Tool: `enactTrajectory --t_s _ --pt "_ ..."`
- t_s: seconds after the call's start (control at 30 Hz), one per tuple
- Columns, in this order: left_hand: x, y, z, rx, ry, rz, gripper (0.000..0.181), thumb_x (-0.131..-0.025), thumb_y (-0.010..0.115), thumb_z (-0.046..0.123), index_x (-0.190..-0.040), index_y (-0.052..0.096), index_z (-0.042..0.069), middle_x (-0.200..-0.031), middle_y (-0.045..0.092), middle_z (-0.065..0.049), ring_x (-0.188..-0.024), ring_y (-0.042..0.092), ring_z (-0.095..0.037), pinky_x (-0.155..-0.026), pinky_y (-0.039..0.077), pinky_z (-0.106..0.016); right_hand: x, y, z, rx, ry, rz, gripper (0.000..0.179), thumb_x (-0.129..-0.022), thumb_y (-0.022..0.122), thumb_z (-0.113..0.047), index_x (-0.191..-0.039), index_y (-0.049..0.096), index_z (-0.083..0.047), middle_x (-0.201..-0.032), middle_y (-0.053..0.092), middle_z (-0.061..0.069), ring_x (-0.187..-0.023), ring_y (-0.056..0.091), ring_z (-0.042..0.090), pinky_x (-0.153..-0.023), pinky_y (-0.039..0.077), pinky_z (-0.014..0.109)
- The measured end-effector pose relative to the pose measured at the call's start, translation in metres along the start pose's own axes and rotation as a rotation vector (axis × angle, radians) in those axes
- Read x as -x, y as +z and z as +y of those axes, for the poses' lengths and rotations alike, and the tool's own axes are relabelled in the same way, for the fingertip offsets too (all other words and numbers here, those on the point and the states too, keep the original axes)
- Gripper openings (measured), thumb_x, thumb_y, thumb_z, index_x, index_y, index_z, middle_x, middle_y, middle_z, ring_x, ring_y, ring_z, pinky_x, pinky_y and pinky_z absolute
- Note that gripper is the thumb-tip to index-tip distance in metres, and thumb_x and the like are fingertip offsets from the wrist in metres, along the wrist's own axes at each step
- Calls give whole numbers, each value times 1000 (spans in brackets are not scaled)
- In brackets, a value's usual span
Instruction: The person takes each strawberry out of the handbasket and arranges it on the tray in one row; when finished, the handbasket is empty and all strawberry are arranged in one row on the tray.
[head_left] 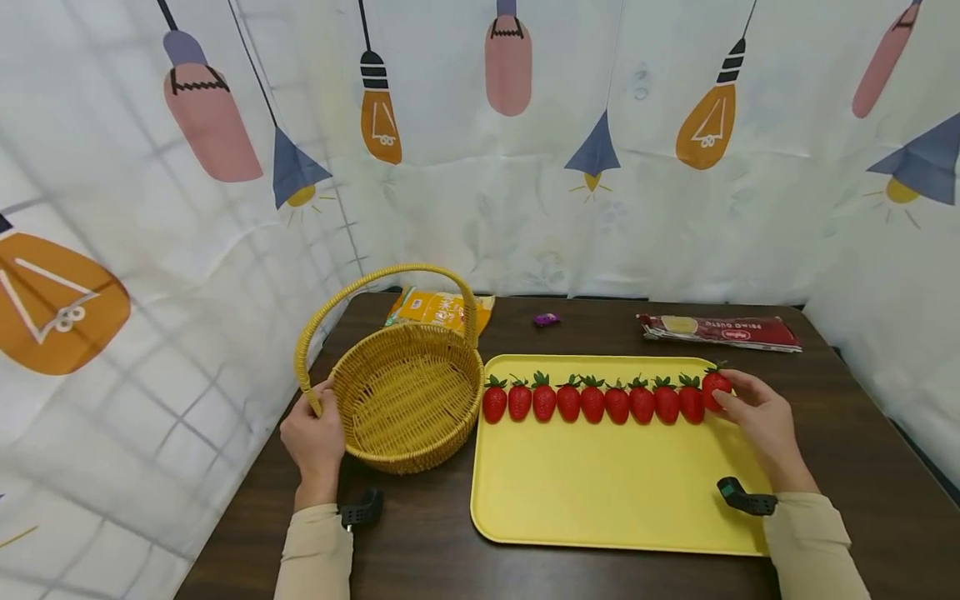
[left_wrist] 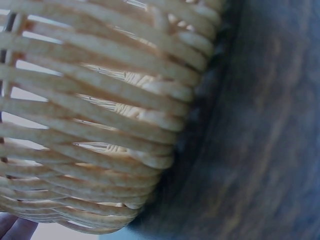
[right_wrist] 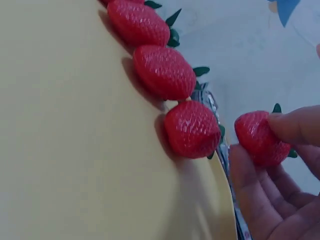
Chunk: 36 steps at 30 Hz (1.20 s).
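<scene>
My right hand (head_left: 761, 421) pinches a red strawberry (head_left: 716, 390) between thumb and fingers at the right end of a row of strawberries (head_left: 592, 403). In the right wrist view the pinched strawberry (right_wrist: 257, 135) stands apart from its nearest neighbour (right_wrist: 192, 129). The row lies along the far part of a yellow tray (head_left: 600, 483), green leaves pointing away from me. On the left, my left hand (head_left: 315, 433) grips the yellow woven basket (head_left: 408, 450) where its handle meets the rim. The basket looks empty inside. In the left wrist view, basket weave (left_wrist: 90, 130) hides most of that hand.
An orange snack packet (head_left: 442, 310) lies behind the basket. Further right are a small purple wrapped piece (head_left: 547, 319) and a long dark red packet (head_left: 723, 331) past the tray's far edge. A printed curtain (head_left: 465, 217) hangs behind the dark wooden table (head_left: 420, 533).
</scene>
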<state>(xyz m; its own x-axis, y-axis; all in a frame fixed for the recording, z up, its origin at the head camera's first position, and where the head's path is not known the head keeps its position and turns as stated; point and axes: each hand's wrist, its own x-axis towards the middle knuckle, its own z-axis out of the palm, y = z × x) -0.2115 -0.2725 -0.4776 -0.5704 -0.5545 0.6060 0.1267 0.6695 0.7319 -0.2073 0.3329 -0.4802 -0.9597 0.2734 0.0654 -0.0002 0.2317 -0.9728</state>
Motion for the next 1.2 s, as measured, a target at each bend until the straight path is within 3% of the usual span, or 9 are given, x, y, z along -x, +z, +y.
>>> enactTrajectory --t_s 0.1,0.2,0.33,0.43,0.57,0.8,0.87,1.07,1.2 --pt "0 0 -1 -2 -11 8 23 -94 57 12 -95 79 6 -50 54 -7 -40 24 -4 -47 22 -24 -3 -1 0 165 46 43 48 -95 64 -28 -135 54 -4 -119 54 2 -92 52 1 -69 50 13" --pt "-1 -1 -1 2 -26 7 23 -94 57 13 -91 78 5 -57 60 -11 -41 25 -6 -47 23 -23 -6 -1 -1 278 87 56 51 -96 61 -32 -138 53 -3 -134 51 16 -101 52 13 -68 47 10" --pt "0 -1 -2 -1 -39 -1 23 -95 57 14 -93 78 6 -47 50 0 -39 24 -7 -44 21 -24 -8 -4 1 399 81 25 52 -97 59 -34 -137 54 -1 -137 50 26 -107 49 32 -66 43 11" --pt "0 -1 -2 -7 -38 -2 22 -94 58 14 -95 79 6 -44 41 11 -40 24 -7 -45 21 -25 -7 -6 3 469 63 8 51 -97 59 -34 -134 56 -1 -132 53 29 -106 49 38 -69 42 21" --pt "-1 0 -2 -10 -33 -4 22 -94 58 14 -95 79 6 -44 39 15 -41 23 -7 -45 21 -25 -7 -5 6 540 37 18 47 -97 59 -31 -132 58 0 -130 54 31 -107 48 43 -76 39 37" --pt "-1 1 -1 -5 -25 -9 22 -94 58 13 -93 78 5 -47 48 6 -40 24 -7 -44 21 -25 -6 -3 11 625 -10 38 44 -97 58 -28 -131 58 1 -129 56 32 -110 48 47 -84 40 53" --pt "-1 1 -1 -7 -29 -10 21 -94 58 13 -94 79 6 -50 54 -1 -40 25 -7 -45 22 -24 -6 -3 11 631 -9 42 44 -97 59 -28 -131 59 1 -128 56 31 -108 48 47 -81 43 51" --pt "0 1 -2 -7 -42 -7 22 -94 59 15 -99 79 7 -71 70 -12 -42 32 -5 -48 27 -20 -4 -5 10 625 -12 40 45 -97 60 -29 -133 58 -1 -127 59 28 -102 55 41 -66 46 27" --pt "0 2 -2 -8 -34 -9 22 -95 58 16 -100 78 8 -66 67 -13 -40 29 -5 -45 26 -21 -4 -7 9 594 -34 71 44 -97 60 -27 -134 58 -2 -127 60 26 -99 59 38 -58 47 17"
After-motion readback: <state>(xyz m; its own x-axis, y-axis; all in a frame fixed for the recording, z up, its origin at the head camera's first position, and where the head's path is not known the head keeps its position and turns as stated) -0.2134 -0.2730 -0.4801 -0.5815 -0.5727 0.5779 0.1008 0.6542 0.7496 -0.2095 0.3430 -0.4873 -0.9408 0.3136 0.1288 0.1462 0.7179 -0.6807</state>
